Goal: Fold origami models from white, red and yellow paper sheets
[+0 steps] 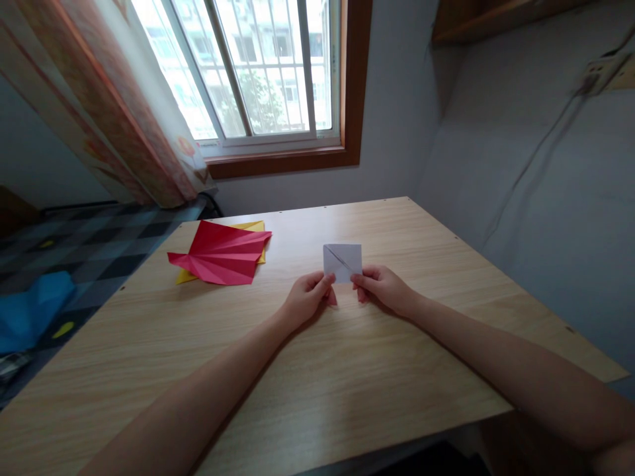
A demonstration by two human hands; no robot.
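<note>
A small rectangle of folded white paper is held up between my two hands over the middle of the table. A diagonal crease or fold edge runs across its face from the upper left. My left hand pinches its lower left corner, thumb in front. At the lower right corner, my right hand grips it the same way. The fingers behind the paper are partly hidden.
Creased red paper lies over yellow paper at the table's far left. The wooden table meets a wall with a window. Left of it, a blue item rests on checkered cloth. A cable hangs at right.
</note>
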